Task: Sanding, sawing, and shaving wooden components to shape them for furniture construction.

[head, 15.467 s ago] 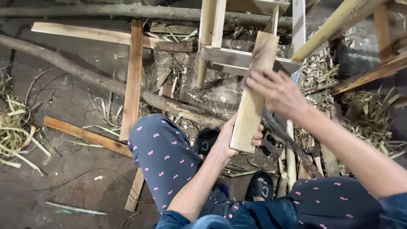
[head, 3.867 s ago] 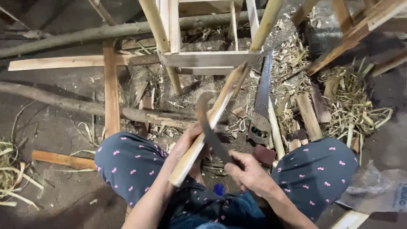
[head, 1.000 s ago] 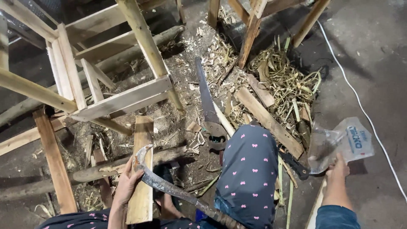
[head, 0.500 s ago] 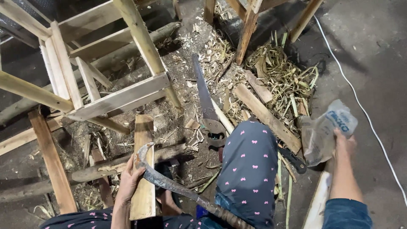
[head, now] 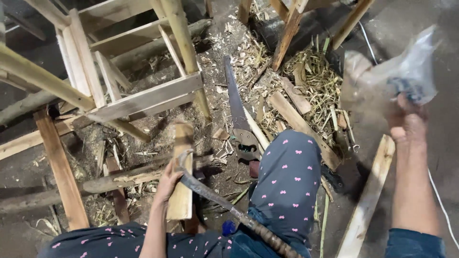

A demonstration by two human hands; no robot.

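My left hand [head: 168,180] grips a short pale wooden board [head: 181,191] that stands upright between my knees. A curved dark blade with a wrapped handle [head: 224,205] lies across my lap, its hooked tip against the board by that hand. Out to the right, my right hand [head: 406,125] is raised and holds a crumpled clear plastic bag [head: 397,76] with something dark inside; it is blurred. My legs are in dark trousers with pink marks [head: 287,181].
A handsaw [head: 237,114] lies on the dirt floor ahead of my right knee. A pale wooden frame [head: 119,86] stands at left. Loose planks [head: 366,205], a log [head: 114,179], offcuts and straw-like shavings [head: 315,81] litter the ground.
My right hand has lifted the plastic bag up off the floor and nearer. The left hand still holds the board, with the blade resting across my lap.
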